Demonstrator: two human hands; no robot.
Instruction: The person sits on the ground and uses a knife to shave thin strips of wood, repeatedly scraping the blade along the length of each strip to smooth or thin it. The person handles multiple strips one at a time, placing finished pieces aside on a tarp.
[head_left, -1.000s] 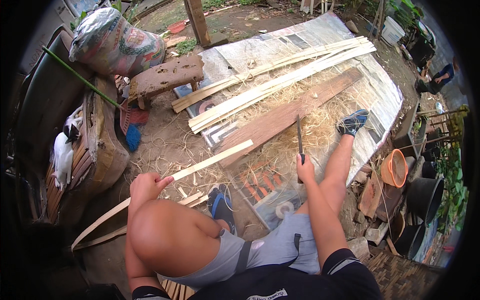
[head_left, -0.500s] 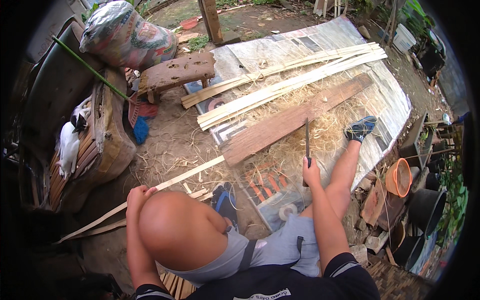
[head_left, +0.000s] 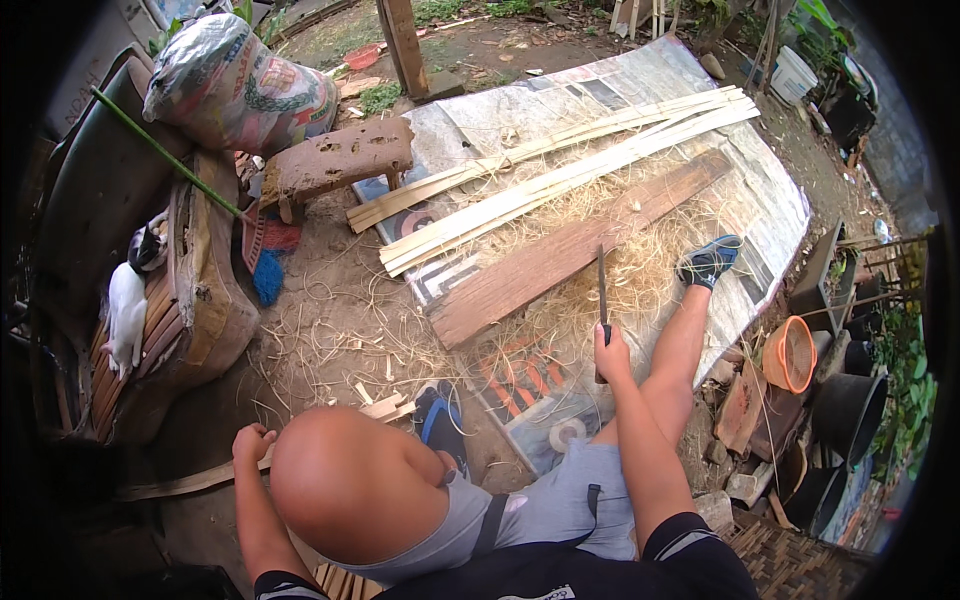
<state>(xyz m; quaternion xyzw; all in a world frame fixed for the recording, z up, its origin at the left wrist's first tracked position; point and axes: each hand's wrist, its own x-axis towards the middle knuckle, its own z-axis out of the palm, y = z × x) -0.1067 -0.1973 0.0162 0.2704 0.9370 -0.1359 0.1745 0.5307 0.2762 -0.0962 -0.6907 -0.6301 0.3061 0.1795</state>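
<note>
My right hand [head_left: 612,358] is wrapped round the dark handle of a knife [head_left: 602,285]. Its narrow blade points away from me, with the tip at the near edge of a brown wooden plank [head_left: 570,255]. Beside my raised left knee, my left hand [head_left: 254,442] is closed with curled fingers; what it holds, if anything, cannot be made out. Close to that hand, a pale strip [head_left: 185,486] lies low on the ground, partly hidden. Beyond the plank lie bundles of long pale strips [head_left: 560,185], and curly shavings [head_left: 655,255] gather around it.
Printed sheeting [head_left: 770,190] lies under the plank and strips. At the left are a low brown bench [head_left: 335,160], a stuffed sack [head_left: 240,90], a broom [head_left: 170,155] and a black-and-white cat [head_left: 128,310]. An orange basket [head_left: 790,353] and dark tubs [head_left: 850,415] stand at the right.
The long thin strip that ran from my left hand to the plank is gone from there. My left hand has moved lower and left, off my knee. The knife stays in my right hand.
</note>
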